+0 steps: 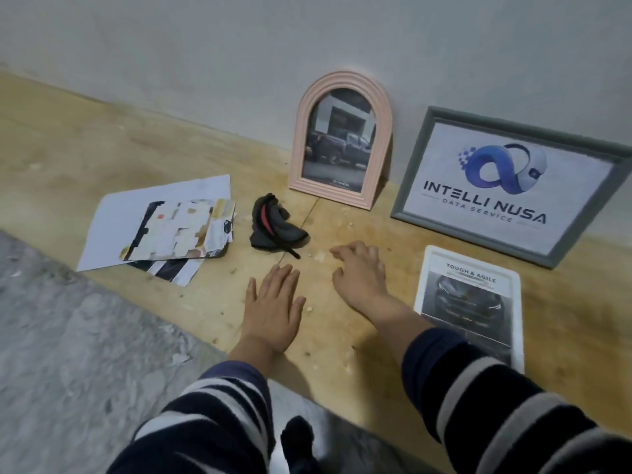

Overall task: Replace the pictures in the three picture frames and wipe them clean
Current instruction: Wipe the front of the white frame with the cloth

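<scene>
A pink arched frame [342, 97] with a truck photo leans upright against the wall. To its right a grey rectangular frame [410, 186] holding a logo print leans there too. A white frame [424, 295] with a car picture lies flat at the right, partly under my right forearm. A black cloth with a red stripe [275, 224] lies crumpled in front of the pink frame. My left hand [273, 309] rests flat on the wooden board with straight fingers. My right hand [359, 271] hovers or rests beside it, fingers loosely curled, holding nothing.
A pile of loose paper pictures [164, 230] lies at the left on the wooden board [85, 148]. Grey concrete floor [68, 336] borders the board at the lower left. The plain wall [239, 46] stands behind the frames. Small crumbs dot the board.
</scene>
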